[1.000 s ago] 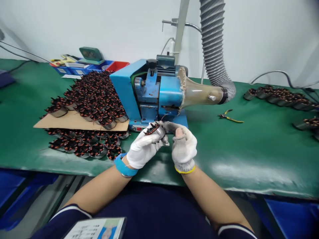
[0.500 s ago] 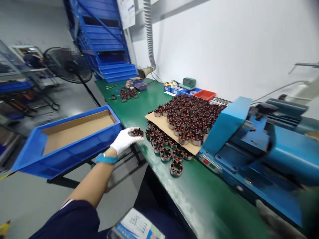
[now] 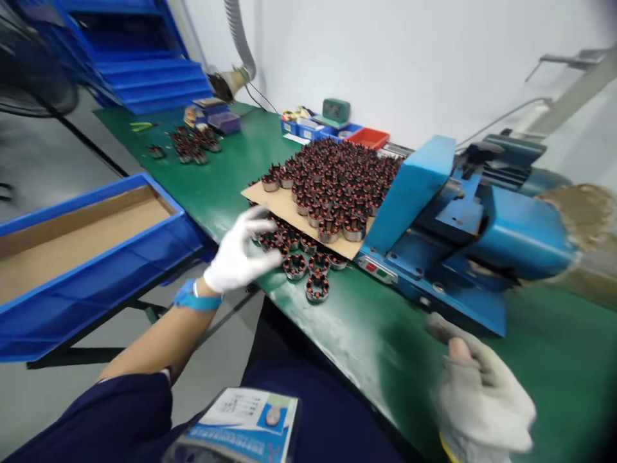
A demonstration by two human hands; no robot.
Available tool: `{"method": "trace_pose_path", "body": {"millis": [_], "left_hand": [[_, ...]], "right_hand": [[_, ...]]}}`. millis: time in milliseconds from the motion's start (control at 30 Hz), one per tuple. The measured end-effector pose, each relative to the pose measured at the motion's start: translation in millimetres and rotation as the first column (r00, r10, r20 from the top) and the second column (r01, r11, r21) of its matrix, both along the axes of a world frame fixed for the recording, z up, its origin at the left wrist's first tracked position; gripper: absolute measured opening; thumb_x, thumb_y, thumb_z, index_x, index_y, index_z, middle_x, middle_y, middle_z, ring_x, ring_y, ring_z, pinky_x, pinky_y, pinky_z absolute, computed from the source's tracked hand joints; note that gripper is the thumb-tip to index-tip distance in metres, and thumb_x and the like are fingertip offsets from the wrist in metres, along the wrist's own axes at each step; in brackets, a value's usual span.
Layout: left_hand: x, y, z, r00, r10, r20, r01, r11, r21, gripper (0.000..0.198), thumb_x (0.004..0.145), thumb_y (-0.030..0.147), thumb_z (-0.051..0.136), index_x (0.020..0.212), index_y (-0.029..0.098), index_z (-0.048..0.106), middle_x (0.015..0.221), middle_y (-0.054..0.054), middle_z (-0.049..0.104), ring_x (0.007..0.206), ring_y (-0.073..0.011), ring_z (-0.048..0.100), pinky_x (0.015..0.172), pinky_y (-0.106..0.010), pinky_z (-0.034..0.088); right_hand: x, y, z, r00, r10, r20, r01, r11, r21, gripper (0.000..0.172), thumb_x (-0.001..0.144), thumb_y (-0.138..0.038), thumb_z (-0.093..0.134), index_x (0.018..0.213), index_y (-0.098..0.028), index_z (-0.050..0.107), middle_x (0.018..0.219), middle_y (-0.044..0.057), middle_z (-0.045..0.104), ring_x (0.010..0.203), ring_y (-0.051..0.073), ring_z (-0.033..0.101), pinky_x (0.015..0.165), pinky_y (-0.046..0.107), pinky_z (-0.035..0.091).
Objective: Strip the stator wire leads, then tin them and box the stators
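My left hand (image 3: 241, 254), in a white glove, is over the near edge of the green bench. Its thumb and fingers are spread apart beside the lower group of motor stators (image 3: 295, 265), black rings with copper windings. Some stators lie partly hidden behind the fingers. A cardboard sheet (image 3: 274, 204) rests over part of that group and bears a dense upper layer of stators (image 3: 337, 186). My right hand (image 3: 484, 399), in a worn whitish glove, hovers low at the right near the blue machine (image 3: 434, 270). Its forefinger is stretched out, the others are bent; nothing shows in it.
A blue crate (image 3: 96, 296) lined with cardboard stands left of the bench. More stators (image 3: 193, 145) sit at the far end beside a purple bin (image 3: 224, 122). Small blue boxes and a red tray (image 3: 369, 137) line the wall. A duct (image 3: 238, 32) hangs above.
My left hand has let go of the stator it held and spread its fingers beside the lower group. My right hand has come further into view. The head view has turned right and down.
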State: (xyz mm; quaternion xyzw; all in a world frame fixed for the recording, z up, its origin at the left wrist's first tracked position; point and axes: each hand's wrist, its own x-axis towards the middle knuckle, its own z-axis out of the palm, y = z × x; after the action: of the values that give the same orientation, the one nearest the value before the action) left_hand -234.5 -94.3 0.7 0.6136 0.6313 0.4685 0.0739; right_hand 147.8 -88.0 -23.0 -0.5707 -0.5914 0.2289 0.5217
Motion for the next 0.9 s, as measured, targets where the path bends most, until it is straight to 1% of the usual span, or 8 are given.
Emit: {"method": "trace_pose_path", "body": {"millis": [100, 200, 333, 467, 533, 667, 767, 900], "left_hand": [[61, -21, -8.9, 0.86, -0.328, -0.391, 0.302, 0.945, -0.128, 0.06, 0.061, 0.049, 0.081, 0.111, 0.021, 0.063, 0.153, -0.018, 0.037, 0.143, -0.038, 0.033, 0.114, -0.058, 0.033], [90, -24, -21.6, 0.769, -0.329, -0.547, 0.296, 0.943, -0.152, 0.035, 0.074, 0.04, 0.073, 0.101, 0.021, 0.065, 0.151, -0.018, 0.041, 0.144, -0.0394, 0.032, 0.113, -0.061, 0.032], [114, -17, -27.1, 0.723, -0.375, -0.58, 0.336, 0.925, -0.179, 0.018, 0.079, 0.029, 0.067, 0.096, 0.022, 0.066, 0.156, -0.015, 0.033, 0.147, -0.042, 0.022, 0.113, -0.068, 0.023], [146, -14, -22.9, 0.641, -0.61, -0.467, 0.56, 0.787, -0.258, 0.028, 0.08, 0.02, 0.064, 0.107, 0.023, 0.063, 0.157, -0.016, 0.032, 0.145, -0.0372, 0.031, 0.114, -0.061, 0.032], [158, -14, -23.9, 0.676, -0.653, -0.342, 0.598, 0.757, -0.264, 0.038, 0.08, 0.021, 0.064, 0.117, 0.021, 0.056, 0.155, -0.018, 0.034, 0.141, -0.0326, 0.04, 0.111, -0.052, 0.041], [176, -14, -31.4, 0.869, -0.455, -0.195, 0.409, 0.882, -0.235, 0.088, 0.063, 0.053, 0.079, 0.133, 0.014, 0.043, 0.145, -0.023, 0.045, 0.131, -0.0349, 0.05, 0.106, -0.05, 0.046], [185, -11, -34.2, 0.878, -0.39, -0.277, 0.311, 0.906, -0.288, 0.067, 0.069, 0.058, 0.074, 0.119, 0.017, 0.057, 0.121, -0.015, 0.063, 0.112, -0.0326, 0.061, 0.097, -0.049, 0.05], [194, -4, -29.3, 0.852, -0.458, -0.252, 0.363, 0.865, -0.347, 0.045, 0.076, 0.051, 0.07, 0.107, 0.019, 0.063, 0.102, -0.009, 0.066, 0.095, -0.0271, 0.065, 0.084, -0.042, 0.054]], "right_hand": [[-8, 2, 3.4, 0.991, 0.058, -0.122, -0.055, 0.998, 0.025, 0.02, 0.082, -0.039, 0.067, 0.085, -0.021, 0.074, 0.088, 0.01, 0.076, 0.089, 0.031, 0.073, 0.076, 0.044, 0.059], [-5, 4, 2.2, 0.98, 0.179, -0.085, -0.177, 0.984, 0.026, 0.019, 0.084, -0.037, 0.065, 0.087, -0.021, 0.074, 0.091, 0.008, 0.076, 0.092, 0.028, 0.072, 0.085, 0.044, 0.057], [-7, 4, 8.8, 0.891, 0.43, 0.144, -0.384, 0.885, -0.263, 0.022, 0.085, -0.037, 0.061, 0.098, -0.024, 0.072, 0.101, 0.005, 0.073, 0.093, 0.023, 0.07, 0.083, 0.04, 0.057], [-11, 9, 16.1, 0.736, 0.541, 0.407, -0.386, 0.829, -0.404, 0.049, 0.074, -0.041, 0.072, 0.119, -0.023, 0.065, 0.124, 0.008, 0.065, 0.112, 0.026, 0.062, 0.097, 0.042, 0.05], [-6, 14, 18.1, 0.669, 0.57, 0.478, -0.409, 0.818, -0.404, 0.057, 0.069, -0.045, 0.076, 0.12, -0.021, 0.065, 0.126, 0.01, 0.063, 0.118, 0.029, 0.058, 0.101, 0.043, 0.047], [7, 20, 24.6, 0.665, 0.64, 0.385, -0.419, 0.746, -0.518, 0.058, 0.071, -0.051, 0.074, 0.121, -0.024, 0.064, 0.125, 0.007, 0.065, 0.116, 0.027, 0.059, 0.098, 0.04, 0.047], [3, 24, 24.4, 0.752, 0.616, 0.236, -0.42, 0.723, -0.548, 0.043, 0.082, -0.049, 0.062, 0.119, -0.026, 0.065, 0.12, 0.005, 0.068, 0.111, 0.024, 0.062, 0.096, 0.038, 0.048], [-11, 27, 11.3, 0.855, 0.515, 0.058, -0.42, 0.754, -0.506, 0.023, 0.085, -0.036, 0.054, 0.089, -0.022, 0.071, 0.089, 0.004, 0.073, 0.087, 0.02, 0.066, 0.08, 0.034, 0.05]]}}
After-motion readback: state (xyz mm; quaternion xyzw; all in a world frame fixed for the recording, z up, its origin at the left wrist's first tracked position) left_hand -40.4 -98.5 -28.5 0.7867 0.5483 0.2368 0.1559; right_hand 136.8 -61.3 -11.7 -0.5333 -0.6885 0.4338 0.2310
